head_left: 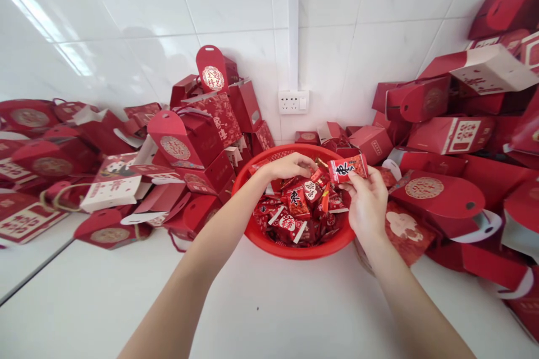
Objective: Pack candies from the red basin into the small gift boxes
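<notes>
Red, shiny packet [344, 169] is pinched in your right hand [369, 202]; your left hand [293, 167], grip unclear, curls over the round plastic basket [295, 252].

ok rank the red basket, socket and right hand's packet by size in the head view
1. Red basket
2. Packet in the right hand
3. Socket
The packet looks only slightly bigger than the socket, perhaps just from being nearer.
</notes>
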